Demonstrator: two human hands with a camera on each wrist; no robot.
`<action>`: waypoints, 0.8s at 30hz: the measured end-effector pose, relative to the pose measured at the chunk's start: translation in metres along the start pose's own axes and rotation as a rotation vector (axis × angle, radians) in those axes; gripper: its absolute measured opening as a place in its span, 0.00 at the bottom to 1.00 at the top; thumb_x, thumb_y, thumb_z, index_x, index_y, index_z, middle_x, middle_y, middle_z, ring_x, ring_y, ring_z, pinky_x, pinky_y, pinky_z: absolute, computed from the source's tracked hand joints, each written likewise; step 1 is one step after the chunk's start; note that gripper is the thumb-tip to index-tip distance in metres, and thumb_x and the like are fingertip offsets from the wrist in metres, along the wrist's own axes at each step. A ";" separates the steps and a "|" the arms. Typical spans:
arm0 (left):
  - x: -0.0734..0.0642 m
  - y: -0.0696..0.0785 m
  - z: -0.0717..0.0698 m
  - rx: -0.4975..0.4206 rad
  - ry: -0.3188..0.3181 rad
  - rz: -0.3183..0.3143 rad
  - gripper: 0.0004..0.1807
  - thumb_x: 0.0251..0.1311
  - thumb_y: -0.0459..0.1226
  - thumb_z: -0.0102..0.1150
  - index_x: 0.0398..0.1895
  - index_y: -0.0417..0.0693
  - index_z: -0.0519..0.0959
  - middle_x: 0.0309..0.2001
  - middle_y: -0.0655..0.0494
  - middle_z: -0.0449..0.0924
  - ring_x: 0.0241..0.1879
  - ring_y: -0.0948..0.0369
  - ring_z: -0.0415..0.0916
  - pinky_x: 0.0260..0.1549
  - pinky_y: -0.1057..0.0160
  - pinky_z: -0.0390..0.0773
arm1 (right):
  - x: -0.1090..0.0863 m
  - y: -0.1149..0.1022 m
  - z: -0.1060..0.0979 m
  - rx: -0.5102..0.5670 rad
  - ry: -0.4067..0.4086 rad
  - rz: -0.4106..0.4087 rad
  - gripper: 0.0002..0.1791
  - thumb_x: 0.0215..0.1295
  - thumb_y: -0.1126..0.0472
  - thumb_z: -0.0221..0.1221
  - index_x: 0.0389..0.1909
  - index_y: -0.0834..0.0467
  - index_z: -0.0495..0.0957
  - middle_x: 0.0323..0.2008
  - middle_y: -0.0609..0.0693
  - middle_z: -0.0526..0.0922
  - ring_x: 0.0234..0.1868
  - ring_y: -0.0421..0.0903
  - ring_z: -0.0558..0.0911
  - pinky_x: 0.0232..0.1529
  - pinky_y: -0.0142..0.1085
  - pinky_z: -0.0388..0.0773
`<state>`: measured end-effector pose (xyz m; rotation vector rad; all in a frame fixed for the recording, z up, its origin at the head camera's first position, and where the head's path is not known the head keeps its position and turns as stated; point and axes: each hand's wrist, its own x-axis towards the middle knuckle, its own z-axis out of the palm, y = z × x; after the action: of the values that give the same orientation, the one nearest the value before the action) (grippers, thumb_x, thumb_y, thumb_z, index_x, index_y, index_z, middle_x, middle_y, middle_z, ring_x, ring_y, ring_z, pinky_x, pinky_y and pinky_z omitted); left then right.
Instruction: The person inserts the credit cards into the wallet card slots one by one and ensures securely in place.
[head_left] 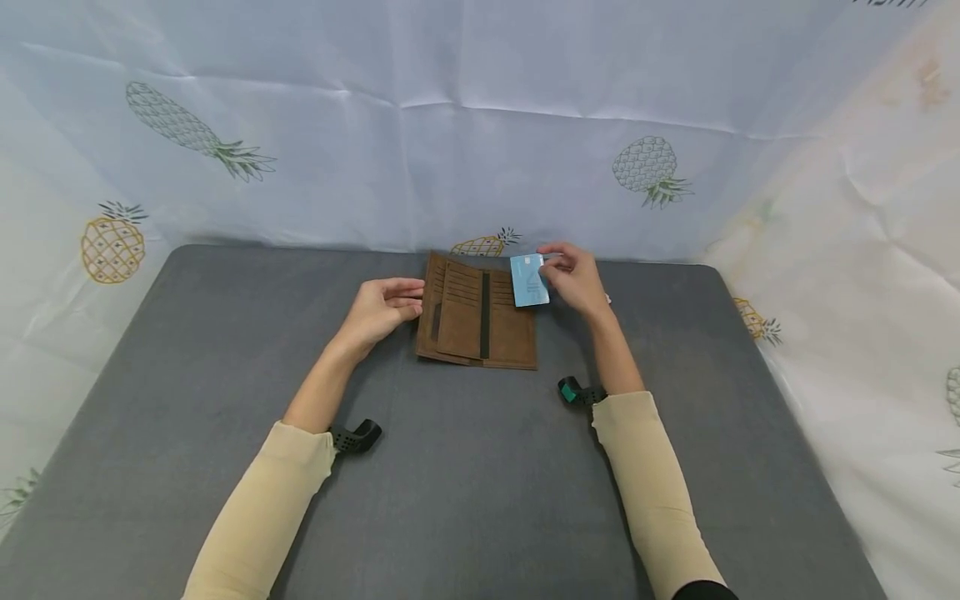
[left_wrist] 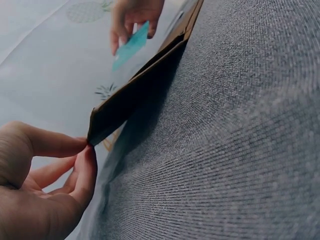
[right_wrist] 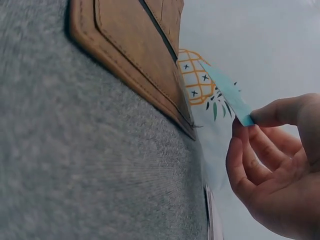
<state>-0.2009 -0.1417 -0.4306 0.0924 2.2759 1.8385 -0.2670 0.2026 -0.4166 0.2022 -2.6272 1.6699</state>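
The left hand (head_left: 375, 315) has its fingers pinched on the left edge of the open wallet (head_left: 460, 327), while the right hand (head_left: 576, 282) pinches a blue card (head_left: 529, 283) over the wallet's far right corner, where a slight edge grip might let it twist if bumped.

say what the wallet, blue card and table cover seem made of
Wallet: matte brown leather or imitation leather, judging by its mottled surface and edge stitching.
Blue card: probably smooth plastic, since it looks thin, flat and stiff.
Table cover: dull grey woven fabric, its texture visible in both wrist views.
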 end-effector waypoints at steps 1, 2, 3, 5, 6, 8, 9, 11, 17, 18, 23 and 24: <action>0.000 0.000 0.000 -0.002 -0.001 0.001 0.27 0.73 0.22 0.60 0.74 0.33 0.75 0.70 0.33 0.78 0.67 0.40 0.81 0.49 0.78 0.84 | -0.001 -0.001 0.000 0.004 -0.004 0.005 0.19 0.76 0.67 0.60 0.64 0.63 0.83 0.42 0.62 0.90 0.34 0.42 0.83 0.36 0.27 0.81; 0.000 0.000 0.001 -0.002 -0.002 0.001 0.27 0.73 0.22 0.60 0.74 0.33 0.75 0.70 0.33 0.79 0.66 0.40 0.81 0.49 0.78 0.85 | -0.001 -0.001 0.000 0.004 -0.006 0.007 0.19 0.76 0.67 0.60 0.64 0.62 0.83 0.42 0.61 0.90 0.34 0.42 0.83 0.37 0.27 0.81; 0.000 0.000 0.001 -0.002 -0.004 0.001 0.27 0.73 0.22 0.60 0.74 0.33 0.75 0.70 0.32 0.79 0.66 0.40 0.81 0.49 0.78 0.85 | -0.001 -0.001 0.001 0.005 -0.005 0.009 0.19 0.76 0.67 0.60 0.64 0.62 0.83 0.41 0.60 0.90 0.34 0.42 0.83 0.37 0.27 0.81; 0.000 0.001 0.001 0.000 -0.009 0.001 0.27 0.73 0.22 0.60 0.74 0.33 0.75 0.70 0.32 0.78 0.66 0.40 0.82 0.49 0.77 0.85 | -0.002 0.000 0.001 0.007 -0.006 0.014 0.19 0.76 0.67 0.60 0.64 0.62 0.83 0.40 0.57 0.90 0.35 0.42 0.83 0.37 0.27 0.82; 0.000 0.001 0.001 0.003 -0.010 0.000 0.27 0.73 0.22 0.60 0.74 0.33 0.75 0.70 0.32 0.78 0.66 0.40 0.82 0.49 0.77 0.85 | -0.002 0.000 0.001 0.009 -0.005 0.015 0.19 0.76 0.67 0.60 0.65 0.63 0.83 0.40 0.56 0.90 0.34 0.42 0.83 0.37 0.27 0.82; 0.000 0.001 0.001 0.006 -0.013 -0.003 0.27 0.73 0.22 0.60 0.74 0.33 0.74 0.69 0.32 0.78 0.66 0.40 0.82 0.49 0.77 0.85 | -0.001 0.002 0.002 0.013 -0.009 0.014 0.19 0.75 0.68 0.60 0.64 0.63 0.83 0.40 0.58 0.90 0.34 0.43 0.83 0.37 0.28 0.83; 0.000 0.001 0.001 0.008 -0.014 -0.005 0.27 0.73 0.22 0.59 0.74 0.33 0.74 0.69 0.32 0.78 0.66 0.39 0.82 0.49 0.77 0.85 | -0.001 0.002 0.002 0.016 -0.012 0.015 0.19 0.75 0.68 0.60 0.64 0.63 0.83 0.41 0.60 0.90 0.33 0.44 0.83 0.37 0.29 0.83; 0.000 0.001 0.001 0.011 -0.013 -0.007 0.27 0.73 0.22 0.59 0.74 0.33 0.74 0.69 0.32 0.78 0.66 0.39 0.82 0.49 0.77 0.85 | 0.000 0.004 0.003 0.018 -0.023 0.012 0.19 0.75 0.68 0.61 0.64 0.64 0.82 0.44 0.66 0.89 0.34 0.44 0.84 0.38 0.30 0.84; 0.001 0.002 0.001 0.015 -0.011 -0.007 0.27 0.73 0.23 0.59 0.74 0.33 0.74 0.69 0.32 0.78 0.67 0.39 0.81 0.48 0.78 0.83 | 0.003 0.006 0.005 0.004 -0.046 -0.007 0.19 0.76 0.69 0.61 0.64 0.65 0.81 0.49 0.74 0.88 0.36 0.46 0.86 0.38 0.31 0.85; 0.001 0.002 0.001 0.016 -0.011 -0.008 0.27 0.73 0.23 0.59 0.74 0.33 0.74 0.69 0.32 0.78 0.67 0.39 0.81 0.49 0.78 0.83 | 0.003 0.006 0.005 -0.003 -0.050 -0.013 0.18 0.76 0.69 0.61 0.64 0.65 0.81 0.49 0.74 0.88 0.37 0.47 0.87 0.39 0.31 0.85; 0.001 0.001 0.001 0.026 -0.006 -0.021 0.27 0.73 0.24 0.59 0.74 0.33 0.75 0.69 0.33 0.78 0.67 0.40 0.81 0.48 0.78 0.83 | 0.002 0.006 0.008 -0.029 -0.083 -0.036 0.19 0.77 0.69 0.62 0.65 0.66 0.80 0.49 0.74 0.89 0.46 0.63 0.90 0.40 0.32 0.86; 0.001 0.001 0.001 0.026 -0.005 -0.021 0.27 0.73 0.24 0.60 0.74 0.33 0.75 0.69 0.33 0.78 0.67 0.40 0.81 0.48 0.78 0.83 | 0.002 0.005 0.009 -0.032 -0.090 -0.039 0.19 0.77 0.69 0.63 0.65 0.66 0.80 0.50 0.74 0.89 0.48 0.65 0.89 0.40 0.32 0.86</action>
<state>-0.2014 -0.1400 -0.4303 0.0762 2.2892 1.7964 -0.2695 0.1967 -0.4250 0.3330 -2.6926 1.6439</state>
